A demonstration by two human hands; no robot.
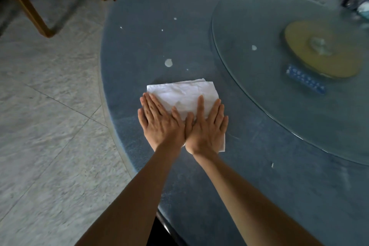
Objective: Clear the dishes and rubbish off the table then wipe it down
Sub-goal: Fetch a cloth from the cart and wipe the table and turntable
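Head view: left hand (162,124), right hand (206,128) flat on white cloth (183,94); no legible writing.

The near part of the white cloth (185,96) is covered by both hands. Blurred items (357,4) at the upper right edge cannot be identified. The table (259,185) is cut off.

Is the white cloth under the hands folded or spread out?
Folded. The white cloth shows stacked layered edges along its far side, and both hands, left hand and right hand, press flat on it.
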